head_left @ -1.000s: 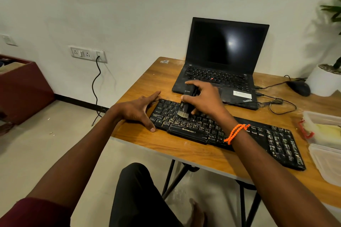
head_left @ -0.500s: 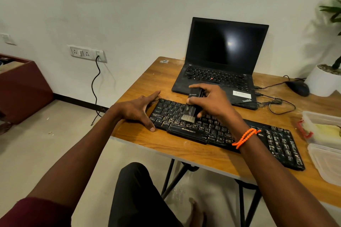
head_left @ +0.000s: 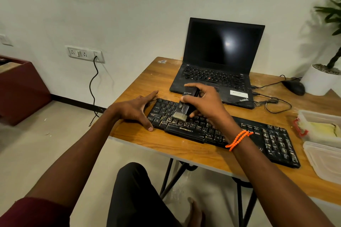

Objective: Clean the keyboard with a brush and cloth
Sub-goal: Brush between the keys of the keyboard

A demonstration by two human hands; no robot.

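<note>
Keyboard [head_left: 239,134] on table [head_left: 147,83], laptop [head_left: 217,72] behind it, mouse [head_left: 293,87] right of laptop, containers [head_left: 321,125] at table's right edge

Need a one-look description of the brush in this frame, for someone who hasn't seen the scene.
Start at the wooden table with the open black laptop. In front of it lies a long black keyboard, and over its left half the right hand holds the brush. It is the only upright thing there: a black handle ending in pale bristles on the keys.
</note>
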